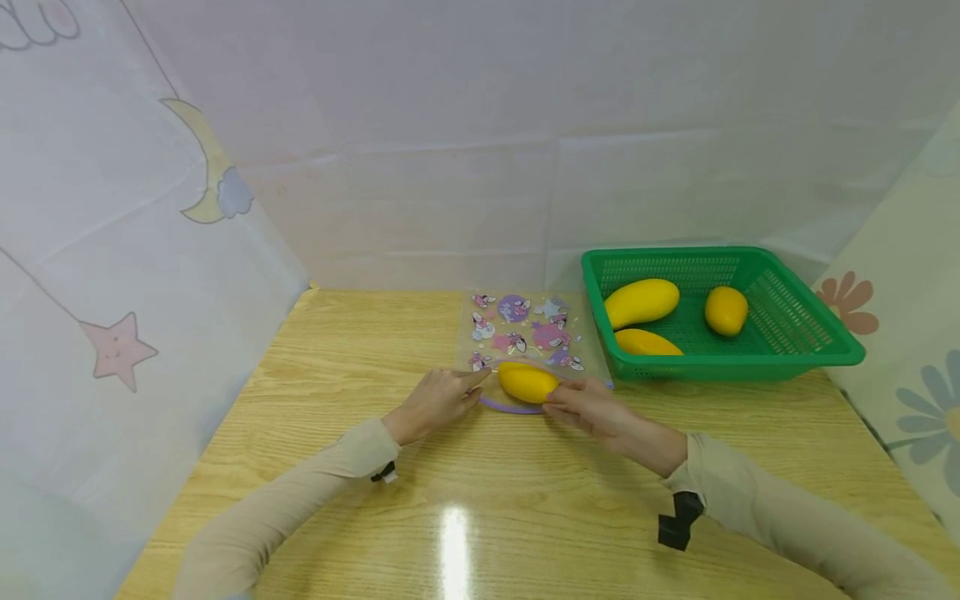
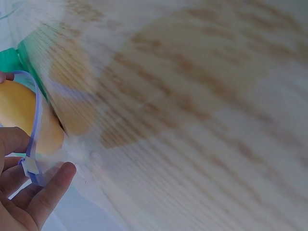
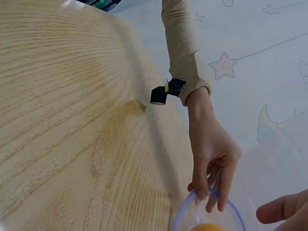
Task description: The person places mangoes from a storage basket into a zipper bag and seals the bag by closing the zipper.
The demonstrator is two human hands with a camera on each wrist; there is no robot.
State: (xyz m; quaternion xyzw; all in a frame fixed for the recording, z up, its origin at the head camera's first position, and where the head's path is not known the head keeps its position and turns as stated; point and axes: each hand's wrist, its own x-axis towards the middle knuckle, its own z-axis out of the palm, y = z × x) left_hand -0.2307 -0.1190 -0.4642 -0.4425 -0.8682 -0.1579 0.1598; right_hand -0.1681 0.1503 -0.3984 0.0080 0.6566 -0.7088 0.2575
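Note:
A clear zip bag (image 1: pixel 517 325) printed with pink and purple cartoon figures lies on the table, its purple-edged mouth spread into a loop. My left hand (image 1: pixel 438 402) pinches the mouth's left side; the left wrist view shows its fingers by the white slider (image 2: pixel 30 166). At the mouth is a yellow mango (image 1: pixel 528 382), its far part seen through the clear plastic in the left wrist view. My right hand (image 1: pixel 596 412) grips the mango's right end. In the right wrist view the left hand (image 3: pixel 211 149) holds the purple rim (image 3: pixel 236 211).
Right behind the right hand stands a green plastic basket (image 1: pixel 738 361) with several yellow mangoes, among them a rounder one (image 1: pixel 726 311). The bag's right edge reaches close to the basket. A pale printed curtain (image 1: pixel 420 167) borders the wooden table (image 1: pixel 360 333).

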